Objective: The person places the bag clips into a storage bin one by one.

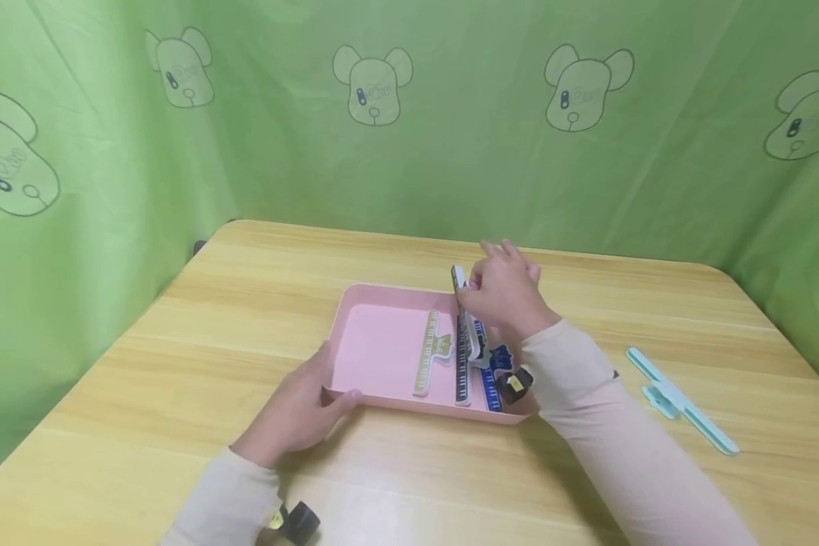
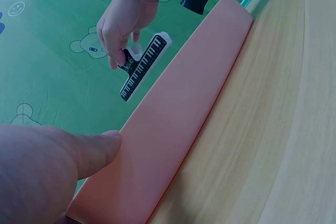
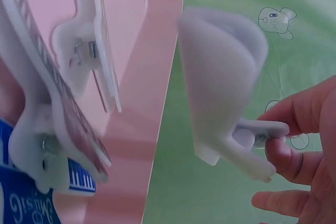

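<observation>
A pink tray (image 1: 382, 403) lies on the wooden table, its near left corner gripped by my left hand (image 1: 300, 415). In the left wrist view, the thumb (image 2: 97, 150) lies against the tray's rim. My right hand (image 1: 508, 294) pinches the handle of a black-and-white piano-pattern clip (image 2: 143, 67), held tilted above the tray's far right side. The right wrist view shows its white underside. Inside the tray lie a gold keyboard clip (image 1: 426, 356), a black one (image 1: 462, 375) and a blue one (image 1: 493, 390), partly hidden by the right wrist.
To the right of the tray, a mint-green clip (image 1: 685, 402) rests on the table (image 1: 177, 341). A green curtain with bear-head drawings (image 1: 450, 174) hangs behind and at both sides. Black camera mounts (image 1: 515, 385) sit on both wrists.
</observation>
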